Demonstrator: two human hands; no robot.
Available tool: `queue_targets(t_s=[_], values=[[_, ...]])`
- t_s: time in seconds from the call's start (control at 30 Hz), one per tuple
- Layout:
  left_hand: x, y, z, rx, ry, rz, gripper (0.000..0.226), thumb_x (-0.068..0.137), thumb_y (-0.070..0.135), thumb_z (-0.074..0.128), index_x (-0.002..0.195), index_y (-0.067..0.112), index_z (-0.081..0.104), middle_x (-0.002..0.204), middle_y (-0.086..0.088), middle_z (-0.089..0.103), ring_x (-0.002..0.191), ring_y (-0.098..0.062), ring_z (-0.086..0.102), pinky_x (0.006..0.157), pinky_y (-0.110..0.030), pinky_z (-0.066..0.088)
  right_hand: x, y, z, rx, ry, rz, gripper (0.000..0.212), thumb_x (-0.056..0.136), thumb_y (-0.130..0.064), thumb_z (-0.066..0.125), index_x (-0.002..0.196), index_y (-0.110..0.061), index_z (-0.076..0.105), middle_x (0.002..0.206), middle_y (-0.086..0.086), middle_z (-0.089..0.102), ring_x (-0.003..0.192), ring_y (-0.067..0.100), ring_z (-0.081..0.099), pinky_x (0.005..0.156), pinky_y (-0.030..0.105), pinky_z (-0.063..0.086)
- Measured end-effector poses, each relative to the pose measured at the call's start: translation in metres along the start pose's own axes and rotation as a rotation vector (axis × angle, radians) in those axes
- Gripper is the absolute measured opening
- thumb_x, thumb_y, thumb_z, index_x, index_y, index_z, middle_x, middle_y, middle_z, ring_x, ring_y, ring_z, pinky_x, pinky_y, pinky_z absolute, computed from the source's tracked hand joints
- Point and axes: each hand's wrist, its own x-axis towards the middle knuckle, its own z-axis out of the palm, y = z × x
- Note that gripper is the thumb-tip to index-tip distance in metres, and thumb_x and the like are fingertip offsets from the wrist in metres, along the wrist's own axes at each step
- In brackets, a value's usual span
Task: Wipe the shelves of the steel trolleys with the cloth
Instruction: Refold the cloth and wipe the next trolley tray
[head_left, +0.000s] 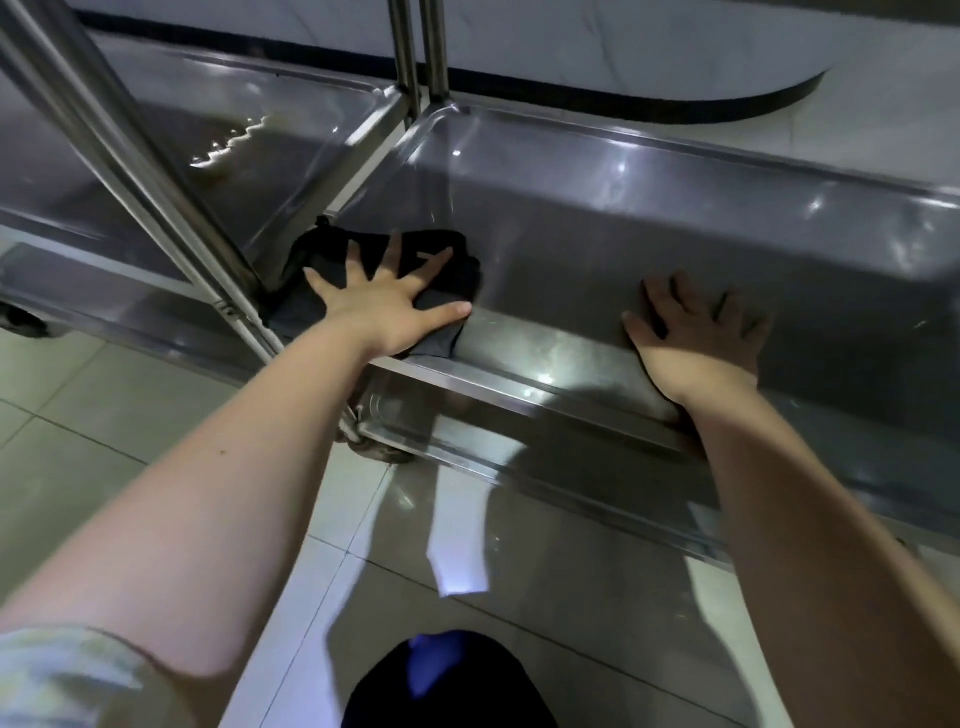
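The left hand (387, 299) presses a black cloth (415, 270) flat, fingers spread, in the shelf (649, 218) corner beside a post (156, 171). The right hand (696, 338) rests flat over the shelf's near rim.

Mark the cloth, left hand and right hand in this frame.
cloth (319, 254), head view, black fold near its left edge.
left hand (384, 304), head view, back of the hand.
right hand (696, 343), head view, back of the hand.
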Motion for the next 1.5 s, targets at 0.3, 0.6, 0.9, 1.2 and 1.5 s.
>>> queue_targets(t_s=[0.3,0.6,0.9,1.2,1.5], values=[[-0.014,0.056,0.028,0.018,-0.009,0.16,0.079,0.055,0.102,0.011,0.126,0.078,-0.017,0.159,0.013,-0.023,0.144,-0.039,-0.025,0.098,-0.077,-0.016,0.0,0.003,0.004,-0.006,0.024,-0.008,0.066,0.09,-0.072,0.019,0.15,-0.048,0.011,0.163,-0.014,0.006,0.148,0.04,-0.001,0.114,0.064,-0.004],[0.069,0.056,0.005,0.048,0.092,0.108,0.084,0.059,0.101,0.011,0.137,0.071,-0.006,0.164,0.009,-0.008,0.147,-0.04,-0.014,0.101,-0.078,-0.011,0.002,0.002,0.006,-0.033,0.006,-0.011,0.069,0.086,-0.075,0.017,0.15,-0.05,0.004,0.162,-0.016,0.004,0.148,0.039,-0.003,0.113,0.065,-0.007],[0.051,0.084,0.009,0.093,0.037,0.196,0.077,0.07,0.094,0.011,0.139,0.067,-0.012,0.163,0.005,-0.017,0.145,-0.044,-0.018,0.101,-0.078,-0.011,0.004,-0.002,-0.004,0.036,-0.052,-0.352,0.071,0.083,-0.083,0.019,0.148,-0.056,0.009,0.161,-0.023,0.006,0.15,0.019,0.001,0.117,0.057,-0.003],[-0.009,0.016,0.016,0.042,0.041,0.208,0.073,0.063,0.098,0.011,0.129,0.077,-0.011,0.162,0.015,-0.013,0.147,-0.034,-0.017,0.101,-0.076,-0.013,0.006,0.003,-0.007,0.024,-0.083,-0.363,0.078,0.074,-0.087,0.008,0.147,-0.058,0.003,0.161,-0.022,0.004,0.15,0.015,0.0,0.119,0.051,-0.001],[-0.03,0.084,0.031,0.075,0.035,0.146,0.079,0.069,0.094,0.012,0.14,0.066,-0.009,0.163,0.003,-0.017,0.142,-0.048,-0.023,0.095,-0.081,-0.014,0.003,0.0,-0.001,-0.021,-0.065,-0.342,0.07,0.085,-0.078,0.019,0.149,-0.052,0.008,0.162,-0.019,0.007,0.15,0.02,0.004,0.117,0.055,0.002]])
